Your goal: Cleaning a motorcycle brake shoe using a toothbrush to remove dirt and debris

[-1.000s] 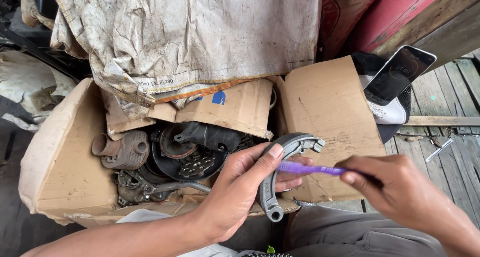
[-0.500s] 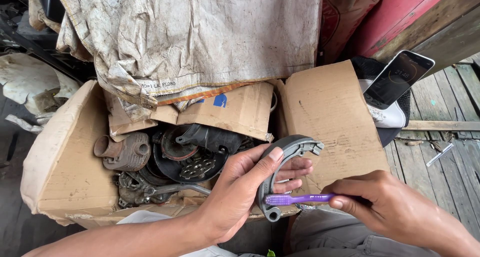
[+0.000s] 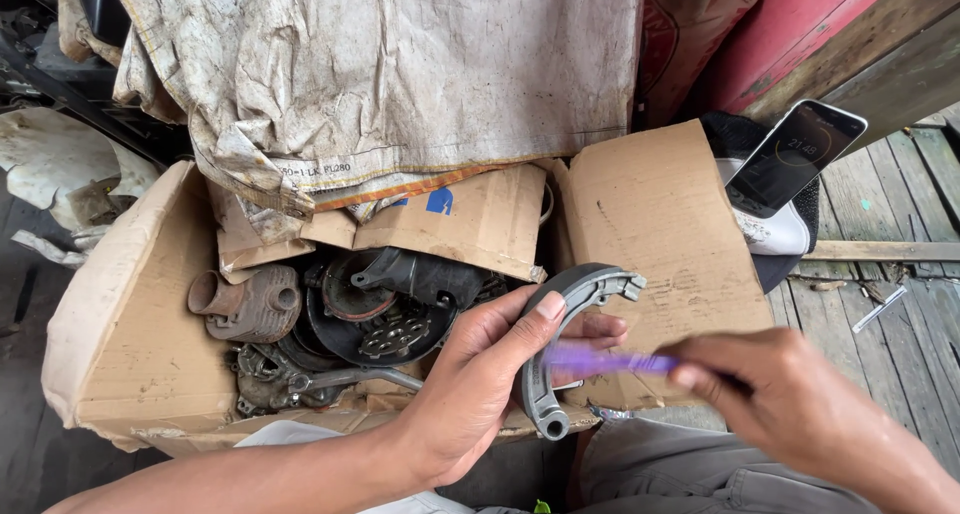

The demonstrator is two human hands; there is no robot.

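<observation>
My left hand (image 3: 485, 374) grips a curved grey metal brake shoe (image 3: 548, 319), thumb on its outer arc, fingers behind it. It is held upright over the front edge of an open cardboard box (image 3: 130, 334). My right hand (image 3: 790, 404) holds a purple toothbrush (image 3: 600, 360), blurred with motion, its head against the inner side of the shoe.
The box holds greasy engine parts: a rusty cylinder (image 3: 245, 304), a dark round clutch piece (image 3: 375, 324) and a lever. A dirty white sack (image 3: 400, 84) drapes over the box's back. A phone (image 3: 795, 154) leans on a white shoe at right, on wooden planks (image 3: 900, 294).
The toothbrush has gone back and forth across the shoe's inner side: down half a second ago, now back up a little. The left hand and shoe have stayed nearly still.
</observation>
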